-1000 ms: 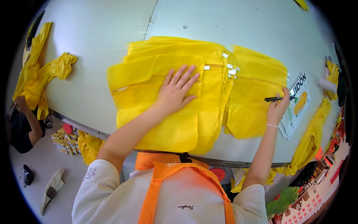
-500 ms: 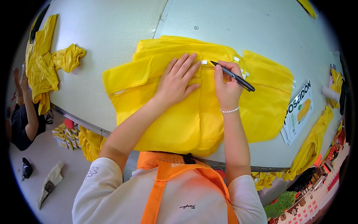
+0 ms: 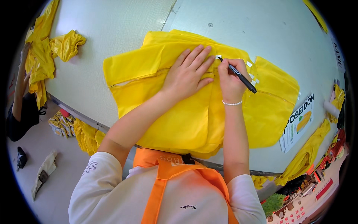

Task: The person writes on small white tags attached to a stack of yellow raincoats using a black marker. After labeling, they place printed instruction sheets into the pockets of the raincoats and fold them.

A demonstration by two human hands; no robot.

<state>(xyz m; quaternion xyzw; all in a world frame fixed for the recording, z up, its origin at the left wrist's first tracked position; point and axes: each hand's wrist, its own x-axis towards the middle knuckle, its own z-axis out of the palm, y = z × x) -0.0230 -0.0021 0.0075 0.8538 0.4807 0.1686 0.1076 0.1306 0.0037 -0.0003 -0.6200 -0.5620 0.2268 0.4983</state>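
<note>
A stack of flat yellow zipped fabric pieces [image 3: 164,119] lies on the table before me. My left hand [image 3: 190,72] rests flat on the top piece, fingers extended, across its zip. Just right of those fingertips, a small white label [image 3: 219,57] shows at the upper edge. My right hand [image 3: 233,82] grips a black marker pen [image 3: 241,77] with its dark tip at the label; whether it touches cannot be made out. More yellow zipped pieces [image 3: 270,97] fan out on the right, with several white labels [image 3: 251,75] along their edges.
Crumpled yellow fabric [image 3: 43,63] hangs over the table's left edge, beside a co-worker's arm [image 3: 20,80]. White printed sheets [image 3: 298,121] lie at right, with yellow fabric [image 3: 305,153] along the right edge. Yellow and white packages [image 3: 61,124] sit below the table on the left.
The pen tip has come closer to the white label. My left hand and the top piece sit slightly further right in view. At left, the co-worker's hand has moved up to the crumpled fabric.
</note>
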